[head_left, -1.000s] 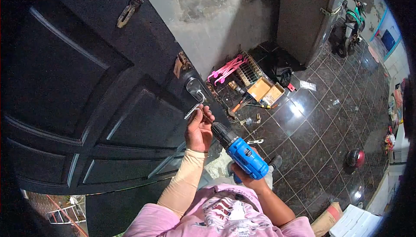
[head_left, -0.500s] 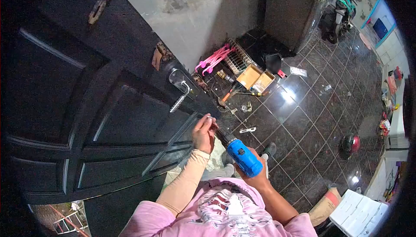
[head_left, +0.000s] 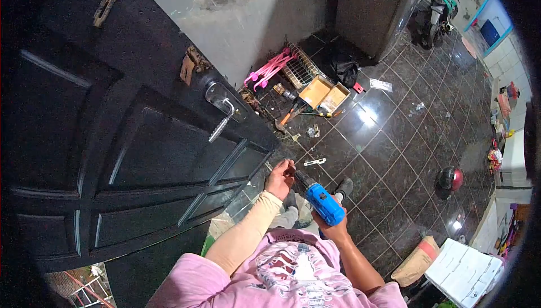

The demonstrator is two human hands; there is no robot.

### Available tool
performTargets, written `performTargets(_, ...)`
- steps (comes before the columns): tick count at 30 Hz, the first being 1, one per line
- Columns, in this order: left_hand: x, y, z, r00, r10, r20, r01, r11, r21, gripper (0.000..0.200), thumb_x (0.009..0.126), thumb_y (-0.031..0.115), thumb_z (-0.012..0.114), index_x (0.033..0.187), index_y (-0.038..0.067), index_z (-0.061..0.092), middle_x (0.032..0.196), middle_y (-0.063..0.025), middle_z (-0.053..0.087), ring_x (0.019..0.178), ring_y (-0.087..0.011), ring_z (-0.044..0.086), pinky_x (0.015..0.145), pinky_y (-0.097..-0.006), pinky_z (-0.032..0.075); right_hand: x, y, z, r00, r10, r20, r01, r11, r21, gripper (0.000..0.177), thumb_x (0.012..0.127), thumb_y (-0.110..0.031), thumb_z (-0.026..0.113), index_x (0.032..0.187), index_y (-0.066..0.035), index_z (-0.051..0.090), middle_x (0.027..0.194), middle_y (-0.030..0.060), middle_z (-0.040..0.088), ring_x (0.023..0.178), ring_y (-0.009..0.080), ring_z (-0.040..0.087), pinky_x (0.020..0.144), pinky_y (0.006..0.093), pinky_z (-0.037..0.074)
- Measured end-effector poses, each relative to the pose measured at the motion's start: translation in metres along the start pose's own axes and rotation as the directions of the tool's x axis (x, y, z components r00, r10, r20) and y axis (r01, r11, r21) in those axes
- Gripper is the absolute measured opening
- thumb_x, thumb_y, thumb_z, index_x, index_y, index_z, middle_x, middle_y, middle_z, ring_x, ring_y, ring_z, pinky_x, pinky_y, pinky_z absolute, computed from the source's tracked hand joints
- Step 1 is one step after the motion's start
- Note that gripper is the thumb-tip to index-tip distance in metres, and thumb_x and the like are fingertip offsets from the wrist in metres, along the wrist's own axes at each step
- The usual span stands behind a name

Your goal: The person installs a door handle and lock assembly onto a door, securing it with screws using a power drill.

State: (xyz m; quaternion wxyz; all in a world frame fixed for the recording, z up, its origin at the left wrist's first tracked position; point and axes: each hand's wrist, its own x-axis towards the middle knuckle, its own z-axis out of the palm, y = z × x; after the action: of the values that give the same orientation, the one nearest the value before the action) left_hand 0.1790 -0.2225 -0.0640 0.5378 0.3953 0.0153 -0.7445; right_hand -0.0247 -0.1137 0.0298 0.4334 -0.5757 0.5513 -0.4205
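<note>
My right hand is wrapped round the grip of a blue cordless drill, whose black chuck points up and left. Just beyond the chuck is my left hand, its fingers pinched together near the drill's front end. What those fingers hold, if anything, is too small and dark to make out. To the left stands a dark panelled door with a metal lever handle near its edge. A worn cut-out with a metal plate shows above the handle.
On the tiled floor lie a hammer, an open cardboard box, a white strip, a wire basket and a pink frame. A red helmet and a white stack are at right.
My left hand has drawn away from the door's edge, down and right, and its fingers have curled in. The drill has shifted slightly right, and the view has shifted too.
</note>
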Motion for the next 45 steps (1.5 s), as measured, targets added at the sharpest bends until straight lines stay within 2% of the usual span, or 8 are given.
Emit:
performTargets(5, -0.041, 0.037, 0.059, 0.994, 0.012, 0.107, -0.009, 0.999, -0.032, 0.014, 0.095, 0.018, 0.064, 0.097, 0.004, 0.065, 0.096, -0.0072, 0.067, 0.089, -0.0193, 0.064, 0.089, -0.0335, 0.052, 0.006, -0.012, 0.003, 0.991, -0.135, -0.023, 0.136, 0.986, 0.092, 0.038, 0.077, -0.006, 0.076, 0.112, -0.003, 0.061, 0.099, 0.0135, 0.066, 0.085, 0.0280, 0.067, 0.077, 0.0337, 0.051)
performTargets(12, -0.081, 0.095, 0.117, 0.955, 0.203, 0.215, -0.204, 0.979, -0.016, 0.015, 0.095, 0.021, 0.063, 0.100, 0.006, 0.064, 0.098, -0.0068, 0.066, 0.092, -0.0195, 0.063, 0.089, -0.0339, 0.051, 0.021, -0.024, 0.026, 0.999, -0.005, 0.043, -0.010, 0.940, 0.342, 0.034, 0.077, -0.008, 0.078, 0.108, -0.005, 0.063, 0.101, 0.0121, 0.060, 0.089, 0.0295, 0.061, 0.079, 0.0358, 0.049)
performTargets(18, -0.099, 0.159, 0.150, 0.888, 0.392, 0.240, -0.437, 0.882, 0.176, 0.020, 0.095, 0.028, 0.063, 0.101, 0.010, 0.067, 0.096, -0.0030, 0.071, 0.088, -0.0151, 0.067, 0.075, -0.0282, 0.052, 0.067, -0.092, 0.035, 0.979, -0.194, -0.068, 0.206, 0.914, 0.349, 0.036, 0.077, -0.011, 0.081, 0.107, -0.005, 0.062, 0.095, 0.0080, 0.055, 0.084, 0.0245, 0.059, 0.075, 0.0339, 0.047)
performTargets(30, -0.059, 0.197, 0.145, 0.907, 0.370, 0.202, -0.396, 0.912, 0.106, 0.018, 0.095, 0.030, 0.064, 0.100, 0.012, 0.068, 0.093, -0.0021, 0.071, 0.083, -0.0155, 0.067, 0.067, -0.0306, 0.055, 0.112, -0.110, 0.066, 0.993, -0.104, -0.058, 0.119, 0.847, 0.518, 0.033, 0.077, -0.010, 0.080, 0.102, -0.004, 0.060, 0.088, 0.0065, 0.057, 0.079, 0.0201, 0.058, 0.074, 0.0311, 0.047)
performTargets(31, -0.058, 0.197, 0.145, 0.903, 0.387, 0.187, -0.410, 0.906, 0.107, 0.018, 0.095, 0.029, 0.064, 0.100, 0.012, 0.068, 0.094, -0.0022, 0.071, 0.082, -0.0150, 0.067, 0.063, -0.0306, 0.056, 0.116, -0.111, 0.066, 0.972, -0.212, -0.097, 0.234, 0.888, 0.397, 0.034, 0.077, -0.010, 0.080, 0.104, -0.004, 0.059, 0.090, 0.0057, 0.057, 0.080, 0.0184, 0.058, 0.074, 0.0307, 0.047)
performTargets(34, -0.058, 0.198, 0.151, 0.896, 0.415, 0.160, -0.426, 0.903, 0.046, 0.014, 0.093, 0.023, 0.068, 0.097, 0.009, 0.069, 0.093, -0.0042, 0.071, 0.088, -0.0163, 0.065, 0.086, -0.0342, 0.051, 0.120, -0.118, 0.066, 0.979, -0.186, -0.080, 0.202, 0.872, 0.446, 0.035, 0.078, -0.009, 0.080, 0.105, -0.004, 0.059, 0.091, 0.0052, 0.058, 0.081, 0.0173, 0.057, 0.075, 0.0306, 0.047)
performTargets(38, -0.054, 0.202, 0.151, 0.904, 0.406, 0.136, -0.414, 0.909, 0.040, 0.014, 0.092, 0.024, 0.068, 0.095, 0.010, 0.069, 0.092, -0.0040, 0.071, 0.088, -0.0162, 0.065, 0.087, -0.0341, 0.051, 0.123, -0.114, 0.071, 0.989, -0.141, -0.053, 0.149, 0.849, 0.507, 0.036, 0.078, -0.009, 0.079, 0.107, -0.004, 0.059, 0.091, 0.0053, 0.058, 0.081, 0.0172, 0.058, 0.075, 0.0304, 0.047)
performTargets(45, -0.048, 0.200, 0.151, 0.883, 0.454, 0.118, -0.462, 0.885, 0.052, 0.017, 0.095, 0.027, 0.064, 0.100, 0.011, 0.069, 0.094, -0.0022, 0.071, 0.085, -0.0152, 0.066, 0.075, -0.0318, 0.055, 0.127, -0.110, 0.074, 0.988, -0.143, -0.060, 0.152, 0.829, 0.537, 0.035, 0.078, -0.009, 0.079, 0.106, -0.003, 0.058, 0.091, 0.0059, 0.059, 0.081, 0.0183, 0.059, 0.075, 0.0306, 0.048)
